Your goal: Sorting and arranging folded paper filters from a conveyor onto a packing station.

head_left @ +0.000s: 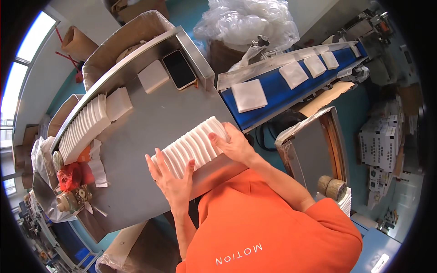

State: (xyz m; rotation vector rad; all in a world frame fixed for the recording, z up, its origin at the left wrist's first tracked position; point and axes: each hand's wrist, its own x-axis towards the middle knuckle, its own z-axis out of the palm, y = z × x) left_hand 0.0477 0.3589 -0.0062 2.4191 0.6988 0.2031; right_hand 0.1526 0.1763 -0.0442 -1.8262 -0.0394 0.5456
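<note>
A long row of white folded paper napkins (187, 148) stands on edge near the front of the grey metal table (150, 123). My left hand (174, 184) grips its left end, thumb on the near side and fingers around the outer end. At the opposite end, my right hand (236, 144) presses against the last napkins, its thumb lying over the top. Between my two hands the row is squeezed together. The underside of the row is hidden.
Right of the table runs a blue conveyor belt (273, 91) carrying several flat napkin stacks. A phone (179, 69) and a small napkin stack (153, 76) lie at the back rim. Another napkin row (85, 129) lines the left rim, with a red plastic bag (70, 176) and tape rolls nearby.
</note>
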